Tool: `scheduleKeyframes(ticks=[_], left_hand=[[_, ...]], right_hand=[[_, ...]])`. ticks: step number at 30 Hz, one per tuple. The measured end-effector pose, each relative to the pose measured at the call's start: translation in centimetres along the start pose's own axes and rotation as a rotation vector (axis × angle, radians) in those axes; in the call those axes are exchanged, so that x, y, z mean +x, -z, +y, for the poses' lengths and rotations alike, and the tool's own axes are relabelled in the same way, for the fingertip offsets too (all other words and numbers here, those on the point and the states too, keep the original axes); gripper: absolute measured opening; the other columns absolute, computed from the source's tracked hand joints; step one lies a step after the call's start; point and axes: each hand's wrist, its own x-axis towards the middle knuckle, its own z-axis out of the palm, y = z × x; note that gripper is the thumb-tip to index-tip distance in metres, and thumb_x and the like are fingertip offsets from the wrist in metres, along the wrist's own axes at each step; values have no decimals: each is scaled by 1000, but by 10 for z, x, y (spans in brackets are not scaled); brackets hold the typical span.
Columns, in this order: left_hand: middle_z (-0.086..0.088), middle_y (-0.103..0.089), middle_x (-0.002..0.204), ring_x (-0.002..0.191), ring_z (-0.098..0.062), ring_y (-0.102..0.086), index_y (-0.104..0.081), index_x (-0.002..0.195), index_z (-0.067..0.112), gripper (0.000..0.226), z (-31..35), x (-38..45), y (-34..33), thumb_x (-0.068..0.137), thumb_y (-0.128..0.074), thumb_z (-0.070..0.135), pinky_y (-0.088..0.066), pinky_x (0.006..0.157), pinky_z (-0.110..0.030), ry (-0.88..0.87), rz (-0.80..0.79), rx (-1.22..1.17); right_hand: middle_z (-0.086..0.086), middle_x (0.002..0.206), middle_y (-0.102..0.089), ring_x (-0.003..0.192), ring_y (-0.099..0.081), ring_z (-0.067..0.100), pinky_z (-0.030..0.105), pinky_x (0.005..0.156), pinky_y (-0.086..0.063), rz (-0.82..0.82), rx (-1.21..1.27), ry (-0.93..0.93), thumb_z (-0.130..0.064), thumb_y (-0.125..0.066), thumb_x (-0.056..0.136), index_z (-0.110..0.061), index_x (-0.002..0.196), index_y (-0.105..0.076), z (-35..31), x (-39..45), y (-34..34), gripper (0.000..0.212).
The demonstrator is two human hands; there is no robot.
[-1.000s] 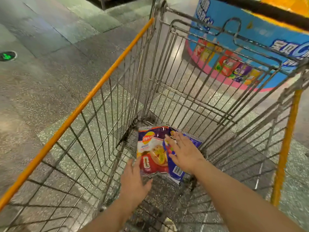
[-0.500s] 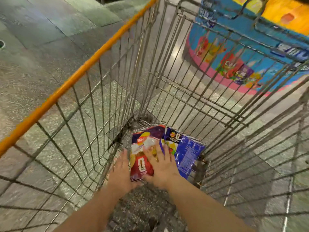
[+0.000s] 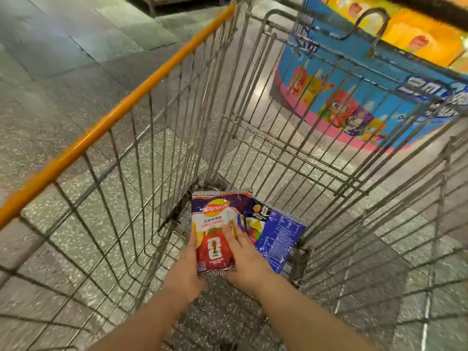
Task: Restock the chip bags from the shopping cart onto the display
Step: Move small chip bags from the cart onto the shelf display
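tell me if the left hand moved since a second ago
Yes. The left hand went forward along the cart floor and now grips the red chip bag's left edge.

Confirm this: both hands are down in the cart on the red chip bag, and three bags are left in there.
Not quite. The head view shows two bags in the cart, not three: the red chip bag and a blue bag beside it. The left hand and right hand are indeed on the red one.
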Motion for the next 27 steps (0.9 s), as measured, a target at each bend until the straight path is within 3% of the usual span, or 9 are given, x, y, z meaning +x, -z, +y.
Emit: scheduleKeyframes(ticks=[3, 10, 15, 20, 23, 27], left_hand=[[-4, -33, 145, 119, -22, -51, 21, 147, 31, 114, 9, -9, 15, 77, -67, 15, -47, 95, -37, -38, 47, -23], [-7, -19, 153, 133, -25, -37, 26, 141, 33, 113, 36, -37, 55, 79, -66, 13, -37, 106, -37, -185, 106, -42], [-6, -24, 150, 132, -21, -37, 13, 148, 25, 109, 73, -84, 78, 80, -70, 16, -35, 104, -30, -222, 209, -80], [-3, -26, 145, 129, -20, -39, 10, 146, 35, 105, 138, -126, 117, 81, -71, 20, -37, 101, -32, -280, 355, -118], [-6, -30, 144, 126, -26, -42, 15, 140, 47, 111, 183, -143, 152, 77, -69, 14, -42, 99, -39, -379, 494, -91], [-4, -27, 146, 126, -23, -41, 2, 139, 44, 101, 243, -172, 206, 77, -64, 1, -39, 95, -31, -411, 713, -76]], right_hand=[[-7, 157, 22, 147, 6, 21, 39, 116, -24, 38, -12, 42, -27, -69, 86, -36, 148, 17, -9, -7, 10, 106], [-6, 157, 22, 148, 3, 22, 43, 115, -26, 119, -40, 133, -30, -69, 85, -35, 148, 17, -32, -35, 48, 107], [-7, 157, 24, 147, -2, 16, 35, 111, -29, 140, -145, 265, -43, -66, 85, -33, 146, 22, -48, -86, 92, 108], [-14, 145, 32, 140, 5, 3, 29, 115, -18, 266, -197, 402, -39, -69, 84, -31, 138, 28, -60, -136, 155, 111], [-15, 148, 30, 144, -1, 8, 35, 116, -26, 399, -203, 524, -38, -72, 81, -33, 138, 27, -72, -153, 204, 115], [-3, 156, 22, 146, -6, 16, 25, 114, -20, 490, -265, 700, -32, -71, 84, -30, 145, 18, -104, -181, 278, 108]])
